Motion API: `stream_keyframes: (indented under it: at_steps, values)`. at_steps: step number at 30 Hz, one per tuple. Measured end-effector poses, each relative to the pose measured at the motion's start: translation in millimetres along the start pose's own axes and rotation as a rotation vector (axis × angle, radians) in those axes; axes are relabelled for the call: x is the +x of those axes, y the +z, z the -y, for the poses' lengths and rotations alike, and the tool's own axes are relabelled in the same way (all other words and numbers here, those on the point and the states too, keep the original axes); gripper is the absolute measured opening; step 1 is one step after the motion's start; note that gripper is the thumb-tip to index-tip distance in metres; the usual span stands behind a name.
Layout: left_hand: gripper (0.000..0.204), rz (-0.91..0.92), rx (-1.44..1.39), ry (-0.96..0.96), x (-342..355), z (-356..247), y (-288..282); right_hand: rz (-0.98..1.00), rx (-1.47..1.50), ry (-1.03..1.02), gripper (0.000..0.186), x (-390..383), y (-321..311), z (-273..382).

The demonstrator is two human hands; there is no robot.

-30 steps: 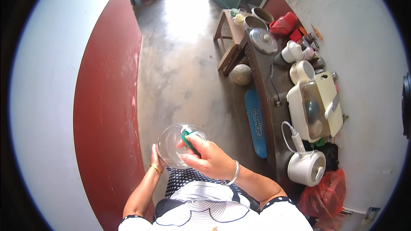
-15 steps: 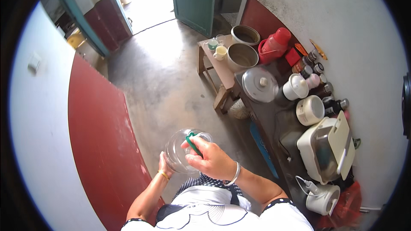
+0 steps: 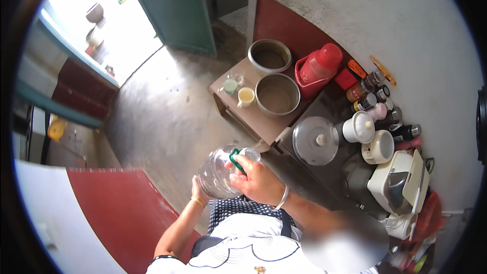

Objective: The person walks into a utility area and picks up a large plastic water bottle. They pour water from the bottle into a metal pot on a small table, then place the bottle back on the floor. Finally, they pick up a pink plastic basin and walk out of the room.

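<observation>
One clear bottle [image 3: 214, 176] is already held up above the floor [image 3: 152, 104], not yet set down, the right hand [image 3: 257, 178] gripping its green handle [image 3: 234, 157], the left hand [image 3: 197, 190] touching it, closure unclear.

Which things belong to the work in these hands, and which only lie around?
In use:
clear bottle, touching the left hand
green handle, gripped by the right hand

Lying around:
red thermos flask
two metal pots
silvery lid
yellow mug
</observation>
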State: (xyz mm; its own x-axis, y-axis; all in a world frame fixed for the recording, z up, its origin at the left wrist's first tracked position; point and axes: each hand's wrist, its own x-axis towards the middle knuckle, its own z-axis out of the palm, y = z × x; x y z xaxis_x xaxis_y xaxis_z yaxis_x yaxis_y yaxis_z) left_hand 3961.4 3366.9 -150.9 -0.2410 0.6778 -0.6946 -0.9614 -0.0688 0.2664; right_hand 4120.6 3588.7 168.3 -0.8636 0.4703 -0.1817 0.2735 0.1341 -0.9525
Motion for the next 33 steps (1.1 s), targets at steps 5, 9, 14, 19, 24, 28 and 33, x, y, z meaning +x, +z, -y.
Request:
stream_keyframes:
  at_steps: [5,9,14,19,24,28,33]
  values:
    - [0.062,-0.001,0.066,-0.093,57.9,-65.8,52.1,-0.230,-0.063,0.081,0.025,71.4,-13.4,-13.2]
    - [0.063,0.023,0.132,-0.140,91.9,-99.7,75.7,-0.295,-0.084,0.156,0.024,117.7,-25.3,-27.7]
    - [0.065,-0.040,0.154,-0.174,124.0,-115.7,94.4,-0.363,-0.070,0.212,0.028,156.9,-46.6,-66.3]
    - [0.071,-0.175,0.252,-0.200,145.2,-122.8,96.0,-0.366,-0.111,0.250,0.032,184.9,-58.2,-105.7]
    - [0.071,-0.166,0.227,-0.242,164.4,-114.9,108.8,-0.375,-0.142,0.261,0.032,200.0,-69.5,-136.7]
    - [0.070,-0.289,0.220,-0.220,174.9,-109.9,102.0,-0.338,-0.086,0.195,0.031,205.1,-79.6,-113.8]
    - [0.068,-0.261,0.213,-0.191,188.8,-95.9,113.1,-0.212,0.080,0.201,0.033,194.7,-88.8,-76.2]
